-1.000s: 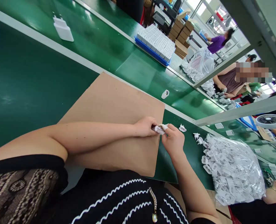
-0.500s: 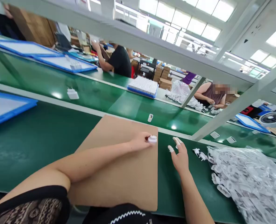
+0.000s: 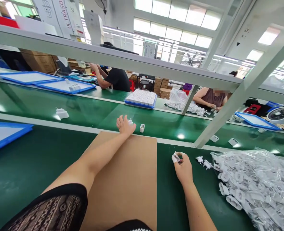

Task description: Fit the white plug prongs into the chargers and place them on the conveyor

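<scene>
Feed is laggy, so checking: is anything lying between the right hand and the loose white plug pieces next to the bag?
Nothing visible. Only bare green mat lies between the right hand and the loose plug pieces. The bag of parts sits beyond them. The hand's fingers pinch a small white piece.

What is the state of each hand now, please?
Left hand: open, setting a small white part on the belt.
Right hand: closed, fingertips together.

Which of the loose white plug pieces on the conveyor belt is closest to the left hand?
The small one lying just right of the left hand, past the cardboard sheet. The larger adapter lies far off to the left.
</scene>
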{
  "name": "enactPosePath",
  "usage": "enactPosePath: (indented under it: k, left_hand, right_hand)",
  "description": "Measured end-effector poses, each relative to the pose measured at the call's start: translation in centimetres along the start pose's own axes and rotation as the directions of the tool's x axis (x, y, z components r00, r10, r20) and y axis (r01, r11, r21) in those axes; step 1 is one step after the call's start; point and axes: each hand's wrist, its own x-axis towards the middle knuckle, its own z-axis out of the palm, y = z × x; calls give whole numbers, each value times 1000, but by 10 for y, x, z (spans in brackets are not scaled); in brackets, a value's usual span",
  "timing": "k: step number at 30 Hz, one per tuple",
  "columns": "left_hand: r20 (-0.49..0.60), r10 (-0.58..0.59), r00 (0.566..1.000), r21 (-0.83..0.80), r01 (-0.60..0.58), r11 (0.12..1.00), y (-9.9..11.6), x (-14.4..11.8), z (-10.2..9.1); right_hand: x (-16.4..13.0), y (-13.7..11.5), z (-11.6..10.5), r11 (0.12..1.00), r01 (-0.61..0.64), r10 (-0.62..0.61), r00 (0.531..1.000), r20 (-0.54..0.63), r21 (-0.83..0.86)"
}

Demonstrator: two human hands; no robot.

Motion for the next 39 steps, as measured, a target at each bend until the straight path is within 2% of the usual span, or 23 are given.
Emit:
enactPosePath:
  k: [2, 3, 4, 6, 8, 11, 14, 17, 20, 23, 25, 27, 30, 33, 36, 39]
  left_hand:
    - [-55, 161, 985, 22, -160, 987, 7, -12, 8]
    - [-20, 212, 977, 30, -212, 977, 11, -16, 13]
    - [52, 223, 973, 35, -225, 974, 14, -19, 16]
    - [218, 145, 965, 49, -159, 986, 20, -19, 22]
    - [321, 87, 943, 48, -108, 993, 25, -17, 23]
    - [353, 163, 921, -32, -162, 986, 36, -17, 18]
    - [357, 305, 883, -162, -264, 951, 51, -34, 3]
    - [386, 450, 805, -301, -352, 886, 63, -72, -20]
    - [414, 600, 685, -475, -399, 784, 61, -122, -47]
    - [404, 711, 575, -619, -401, 676, 51, -165, -68]
    - [412, 729, 547, -637, -399, 659, 43, -182, -73]
    - [437, 717, 543, -634, -379, 674, 35, -191, -69]
    - [452, 651, 610, -649, -276, 709, 25, -197, -56]
    - [437, 610, 662, -692, -186, 698, 22, -199, -50]
    - [456, 602, 656, -713, -136, 688, 21, -198, -50]
    - [463, 598, 654, -732, -99, 674, 20, -196, -49]
  right_hand:
    - [-1, -3, 2, 992, -58, 56, 998, 18, 113]
    - [-2, -4, 3, 985, -71, 66, 997, 40, 155]
    - [-2, -5, 5, 980, -76, 65, 996, 65, 186]
    - [-3, -4, 7, 974, -60, 39, 995, 97, 217]
    - [-4, -2, 9, 973, -24, 1, 995, 100, 229]
    - [-4, 2, 12, 963, -24, -4, 995, 102, 268]
    - [-3, 5, 17, 945, -57, 21, 993, 115, 322]
    - [-2, 6, 21, 920, -68, 24, 993, 117, 385]
    - [-3, 3, 20, 876, -96, 50, 993, 110, 473]
    - [-4, -1, 15, 932, -33, -16, 991, 132, 361]
    - [-5, -5, 13, 970, 25, -71, 981, 180, 243]
    - [-6, -9, 14, 976, -18, -22, 983, 182, 217]
    - [-10, -19, 18, 910, -183, 139, 980, 142, 371]
    - [-16, -30, 21, 790, -270, 194, 962, 194, 550]
    - [-21, -39, 21, 705, -365, 207, 926, 315, 608]
    - [-23, -47, 21, 683, -427, 210, 892, 401, 593]
